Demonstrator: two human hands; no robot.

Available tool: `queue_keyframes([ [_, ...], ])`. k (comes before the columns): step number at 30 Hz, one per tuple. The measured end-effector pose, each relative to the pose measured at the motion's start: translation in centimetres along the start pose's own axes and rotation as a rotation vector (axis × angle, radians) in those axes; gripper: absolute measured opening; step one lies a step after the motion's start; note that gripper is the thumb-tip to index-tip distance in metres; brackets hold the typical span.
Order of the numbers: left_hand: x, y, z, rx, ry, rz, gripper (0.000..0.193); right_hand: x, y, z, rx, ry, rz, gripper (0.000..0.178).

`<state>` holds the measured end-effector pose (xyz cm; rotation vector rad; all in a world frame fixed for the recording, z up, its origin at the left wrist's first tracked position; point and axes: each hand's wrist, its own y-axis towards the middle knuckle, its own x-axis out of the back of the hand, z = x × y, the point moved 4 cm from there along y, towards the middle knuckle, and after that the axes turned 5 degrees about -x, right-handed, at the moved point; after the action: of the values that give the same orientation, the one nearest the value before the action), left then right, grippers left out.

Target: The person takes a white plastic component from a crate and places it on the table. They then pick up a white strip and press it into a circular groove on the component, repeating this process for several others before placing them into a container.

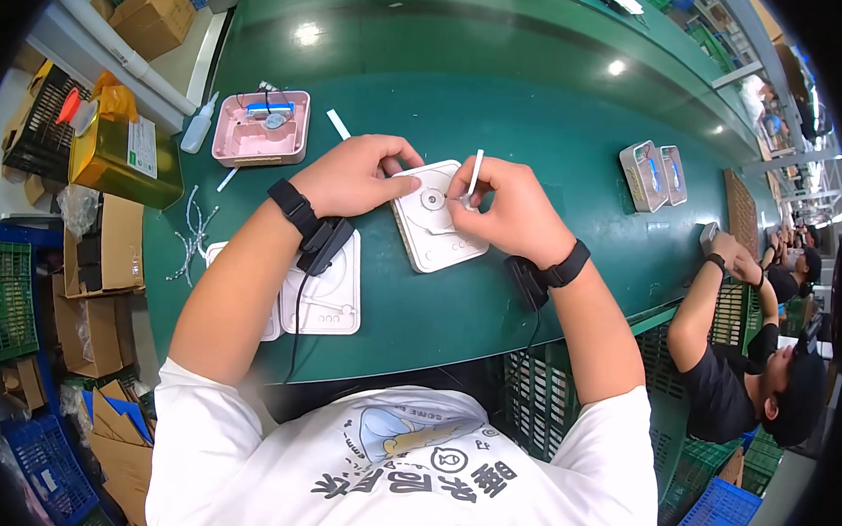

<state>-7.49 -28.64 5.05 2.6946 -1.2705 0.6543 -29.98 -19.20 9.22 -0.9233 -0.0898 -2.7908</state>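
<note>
A square white plastic housing (445, 253) with rounded corners and a round raised hub lies on the green table in front of me. At its upper left edge my left hand (357, 176) grips it, fingers curled and thumb on top. My right hand (512, 203) pinches a thin white strip (476, 167) over the housing's right side. The strip stands up between thumb and fingers, and its lower end is partly hidden. Another white strip (337, 122) lies beyond my left hand. White plastic panels (329, 296) rest under my left forearm.
A pink open housing (260, 150) with a blue part and wires sits at the far left, beside a squeeze bottle (200, 126). Bundled wires (194, 237) lie near the left edge by a yellow can (121, 166). Two open housings (646, 184) stand right, near a co-worker (749, 366).
</note>
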Motion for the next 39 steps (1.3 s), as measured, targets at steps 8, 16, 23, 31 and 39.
queue_keyframes([
  [8, 0.0, 0.0, -0.1, -0.011, 0.002, -0.008, 0.039, -0.1, -0.1, 0.7, -0.023, -0.03, -0.024, 0.008],
  [16, 0.1, 0.4, 0.1, -0.019, -0.018, 0.004, 0.038, 0.8, 0.0, 0.7, 0.093, -0.094, -0.066, 0.011],
  [23, -0.3, -0.2, 0.2, -0.027, 0.028, -0.023, 0.037, -0.1, -0.4, 1.3, -0.055, -0.066, -0.069, 0.025],
  [31, -0.5, -0.1, -0.9, -0.209, 0.094, -0.13, 0.034, -1.0, -0.1, 0.9, 0.003, 0.002, -0.151, 0.031],
  [39, -0.1, -0.4, -2.5, -0.253, 0.101, -0.169, 0.025, -0.8, 0.0, 0.5, 0.057, -0.038, -0.1, 0.026],
])
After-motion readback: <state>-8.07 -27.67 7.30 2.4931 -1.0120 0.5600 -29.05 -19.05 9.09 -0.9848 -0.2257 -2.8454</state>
